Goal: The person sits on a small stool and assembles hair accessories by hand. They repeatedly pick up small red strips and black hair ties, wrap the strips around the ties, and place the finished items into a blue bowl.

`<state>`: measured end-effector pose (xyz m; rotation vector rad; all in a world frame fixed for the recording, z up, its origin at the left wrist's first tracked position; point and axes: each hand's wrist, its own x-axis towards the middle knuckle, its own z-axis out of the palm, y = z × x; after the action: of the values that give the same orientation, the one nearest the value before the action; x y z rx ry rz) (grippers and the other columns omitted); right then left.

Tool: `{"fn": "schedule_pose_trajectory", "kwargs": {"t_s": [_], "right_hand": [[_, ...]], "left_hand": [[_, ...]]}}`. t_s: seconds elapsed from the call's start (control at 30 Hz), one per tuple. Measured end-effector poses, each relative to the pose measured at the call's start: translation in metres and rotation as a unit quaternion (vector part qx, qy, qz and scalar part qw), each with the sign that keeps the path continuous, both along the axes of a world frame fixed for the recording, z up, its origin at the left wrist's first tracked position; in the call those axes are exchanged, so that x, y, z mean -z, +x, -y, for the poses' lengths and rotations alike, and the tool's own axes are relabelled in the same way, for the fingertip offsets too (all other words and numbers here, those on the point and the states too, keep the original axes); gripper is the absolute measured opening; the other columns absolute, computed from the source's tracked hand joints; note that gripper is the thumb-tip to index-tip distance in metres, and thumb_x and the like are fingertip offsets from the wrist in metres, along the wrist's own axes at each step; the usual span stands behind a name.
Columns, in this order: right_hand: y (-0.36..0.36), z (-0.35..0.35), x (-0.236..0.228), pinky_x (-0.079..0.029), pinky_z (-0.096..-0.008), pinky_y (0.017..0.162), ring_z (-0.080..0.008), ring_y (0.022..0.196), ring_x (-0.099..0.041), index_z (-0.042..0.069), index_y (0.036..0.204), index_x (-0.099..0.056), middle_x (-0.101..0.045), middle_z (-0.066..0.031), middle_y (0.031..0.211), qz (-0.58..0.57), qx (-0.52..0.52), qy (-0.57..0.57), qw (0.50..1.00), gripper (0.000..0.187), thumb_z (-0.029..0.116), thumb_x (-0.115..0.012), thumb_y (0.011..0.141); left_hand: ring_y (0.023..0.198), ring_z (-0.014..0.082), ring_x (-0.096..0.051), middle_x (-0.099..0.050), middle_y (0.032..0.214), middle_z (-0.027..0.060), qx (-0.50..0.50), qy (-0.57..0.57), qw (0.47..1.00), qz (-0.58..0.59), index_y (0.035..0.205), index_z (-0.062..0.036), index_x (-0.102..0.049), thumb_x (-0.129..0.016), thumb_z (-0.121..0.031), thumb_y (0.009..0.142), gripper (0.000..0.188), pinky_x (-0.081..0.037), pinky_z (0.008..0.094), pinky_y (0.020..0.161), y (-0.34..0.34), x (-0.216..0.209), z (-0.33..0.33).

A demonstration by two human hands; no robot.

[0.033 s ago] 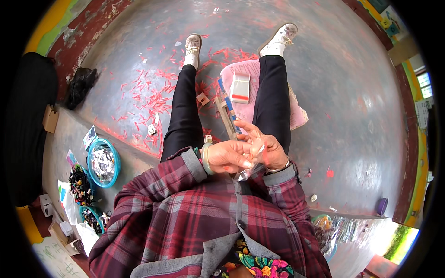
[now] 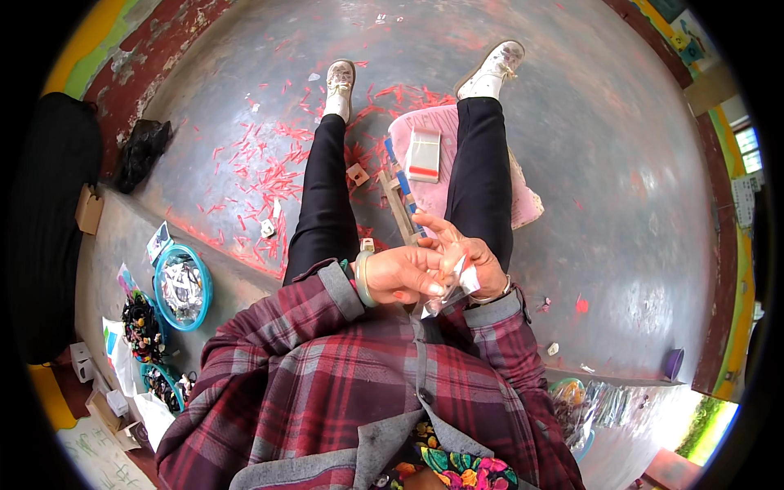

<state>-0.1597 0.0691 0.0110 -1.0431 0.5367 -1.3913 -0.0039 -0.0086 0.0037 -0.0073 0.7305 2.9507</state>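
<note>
My left hand (image 2: 402,273) and my right hand (image 2: 487,273) meet in front of my body. Between them is a small clear plastic bag (image 2: 442,300) with a white and red part near its top. The left thumb and fingers pinch the bag. My right fingers curl round its other side, the index finger raised. Whatever lies inside the bag is too small to make out. Beyond my hands, on a pink pad (image 2: 441,194) between my legs, rests a banded stack of clear bags (image 2: 424,155) with a red stripe.
Red strips (image 2: 282,175) litter the floor around my feet. A wooden piece (image 2: 396,204) lies beside the pad. At left stand a blue basket (image 2: 209,282) of small packets and a black bag (image 2: 140,153). Many clear packets (image 2: 616,406) lie at lower right.
The bag has shifted slightly between my hands, and its white and red part now shows more beside my right fingers. Both hands are otherwise nearly in the same place.
</note>
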Motion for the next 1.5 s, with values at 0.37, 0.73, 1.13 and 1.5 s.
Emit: {"fn": "schedule_pose_trajectory", "kwargs": {"t_s": [0.37, 0.73, 1.13, 1.5], "right_hand": [[-0.022, -0.003, 0.004, -0.041, -0.0250, 0.086, -0.0152, 0.104, -0.052, -0.001, 0.114, -0.052, -0.056, -0.0101, 0.114, 0.015, 0.263, 0.146, 0.954, 0.032, 0.007, -0.060, 0.084], [0.008, -0.002, -0.026, -0.037, -0.0341, 0.092, -0.0248, 0.110, -0.047, 0.004, 0.098, -0.064, -0.048, -0.0117, 0.121, -0.458, 0.440, 0.007, 0.772, 0.029, 0.010, -0.071, 0.070], [0.027, -0.001, -0.038, -0.045, -0.0338, 0.069, -0.0250, 0.078, -0.054, 0.004, 0.089, -0.062, -0.056, -0.0080, 0.085, -0.578, 0.450, -0.079, 0.676, 0.028, 0.001, -0.069, 0.063], [0.023, -0.001, -0.028, -0.045, -0.0335, 0.066, -0.0247, 0.075, -0.055, 0.005, 0.083, -0.060, -0.060, -0.0065, 0.079, -0.564, 0.379, -0.059, 0.732, 0.019, 0.002, -0.068, 0.066]], "left_hand": [[0.052, 0.0086, -0.053, -0.064, 0.074, 0.0050, -0.321, -0.176, 0.896, 0.249, 0.075, -0.0044, -0.059, -0.067, -0.001, 0.077, 0.010, -0.043, 0.0204, 0.047, 0.006, -0.002, 0.016], [0.056, 0.0081, -0.056, -0.062, 0.072, 0.0029, -0.369, -0.262, 0.855, 0.252, 0.074, -0.0042, -0.058, -0.070, -0.004, 0.076, 0.012, -0.047, 0.0208, 0.049, 0.005, -0.001, 0.009], [0.055, 0.0075, -0.054, -0.057, 0.065, 0.0012, -0.390, -0.317, 0.835, 0.225, 0.073, -0.0016, -0.058, -0.071, -0.005, 0.075, 0.014, -0.044, 0.0203, 0.049, 0.003, 0.000, 0.003], [0.053, 0.0084, -0.055, -0.055, 0.070, 0.0038, -0.403, -0.536, 0.716, 0.195, 0.072, 0.0006, -0.055, -0.069, 0.000, 0.075, 0.014, -0.045, 0.0207, 0.047, 0.002, 0.002, 0.001]]}}
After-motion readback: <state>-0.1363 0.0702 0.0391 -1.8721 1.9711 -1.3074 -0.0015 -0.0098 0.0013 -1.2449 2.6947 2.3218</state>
